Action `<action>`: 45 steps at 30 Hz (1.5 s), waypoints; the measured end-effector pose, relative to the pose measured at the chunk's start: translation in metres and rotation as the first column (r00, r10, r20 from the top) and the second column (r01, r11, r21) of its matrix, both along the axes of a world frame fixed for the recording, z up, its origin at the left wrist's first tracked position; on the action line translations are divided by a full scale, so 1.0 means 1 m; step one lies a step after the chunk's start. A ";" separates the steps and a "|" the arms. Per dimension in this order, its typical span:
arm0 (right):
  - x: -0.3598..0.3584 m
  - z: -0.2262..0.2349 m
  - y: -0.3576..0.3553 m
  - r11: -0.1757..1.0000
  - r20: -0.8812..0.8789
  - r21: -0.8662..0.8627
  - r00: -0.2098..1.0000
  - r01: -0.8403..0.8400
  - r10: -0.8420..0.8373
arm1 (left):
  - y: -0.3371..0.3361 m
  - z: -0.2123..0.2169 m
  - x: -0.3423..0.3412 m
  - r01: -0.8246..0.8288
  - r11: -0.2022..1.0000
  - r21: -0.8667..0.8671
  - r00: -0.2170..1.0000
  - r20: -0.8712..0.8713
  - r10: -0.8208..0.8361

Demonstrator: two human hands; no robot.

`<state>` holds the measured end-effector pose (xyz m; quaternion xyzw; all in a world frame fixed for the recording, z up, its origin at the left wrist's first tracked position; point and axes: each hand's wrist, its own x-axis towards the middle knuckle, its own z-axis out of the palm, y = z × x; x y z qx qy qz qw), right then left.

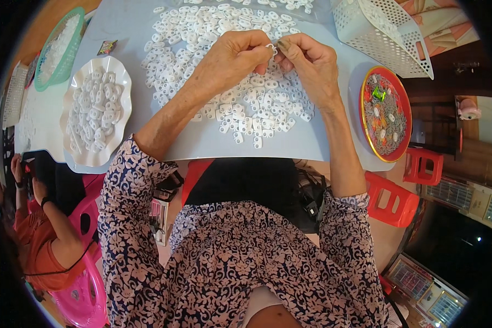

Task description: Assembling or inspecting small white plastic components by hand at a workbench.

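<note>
My left hand (235, 57) is closed in a pinch on a small white plastic piece (271, 48) with a ring-like end. Close against it, my right hand (312, 60) is also pinched, thumb on forefinger. What the right fingertips hold, if anything, is too small to make out. Both hands are raised over a spread pile of white plastic pieces (169, 60), each oval with holes. To the left, a white scalloped dish (127, 93) carries more of these pieces. On the right, a red tray (385, 157) with a gold rim contains many small grey metal parts (391, 123) and a few white pieces.
A perforated white basket (361, 33) stands at the far right, a green basket (77, 52) at the far left. Near the dish lies a small wrapper (107, 47). Red stools (392, 199) are at the right. Another person (54, 251) sits on the left by a pink chair (95, 284).
</note>
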<state>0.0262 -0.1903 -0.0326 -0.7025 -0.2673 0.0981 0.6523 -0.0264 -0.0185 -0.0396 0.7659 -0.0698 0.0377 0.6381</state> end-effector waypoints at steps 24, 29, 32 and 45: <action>-0.005 0.003 0.006 0.996 0.000 0.017 0.996 0.089 -0.089 | -0.005 -0.001 -0.001 0.011 0.998 -0.064 1.000 0.008 -0.011; -0.005 0.005 0.005 0.997 -0.029 0.040 0.998 0.065 -0.064 | -0.005 0.000 -0.001 0.027 0.996 -0.083 0.999 -0.018 -0.029; -0.004 0.004 0.005 0.997 -0.023 0.045 0.998 0.064 -0.063 | -0.005 0.000 -0.001 0.024 0.997 -0.075 1.000 0.000 -0.024; -0.004 0.003 0.005 0.991 0.062 -0.040 0.990 0.131 -0.128 | -0.004 0.003 -0.003 0.023 0.999 -0.037 1.000 0.009 -0.023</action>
